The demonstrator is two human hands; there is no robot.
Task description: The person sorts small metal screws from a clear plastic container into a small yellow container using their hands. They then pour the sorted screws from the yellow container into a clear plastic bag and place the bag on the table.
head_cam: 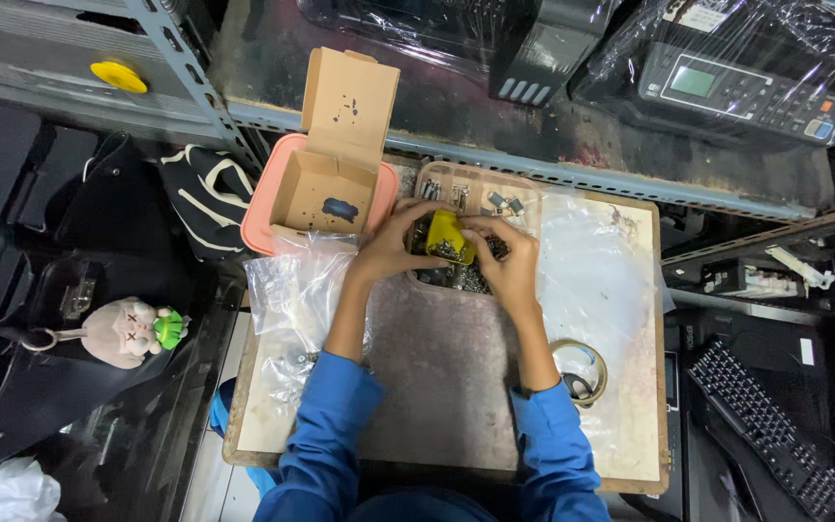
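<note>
Both hands hold yellow cup over parts tray.

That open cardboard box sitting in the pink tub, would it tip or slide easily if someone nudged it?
Probably. The cardboard box looks thin and nearly empty, with only a dark smudge inside, so it is likely light. Its tall raised lid may make it top-heavy toward the back. The pink tub rim around it might stop it from sliding far.

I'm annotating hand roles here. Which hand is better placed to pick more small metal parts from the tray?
Probably the right hand: it lies over the tray and its heaped metal parts. The left hand grips the yellow cup from the side.
</note>
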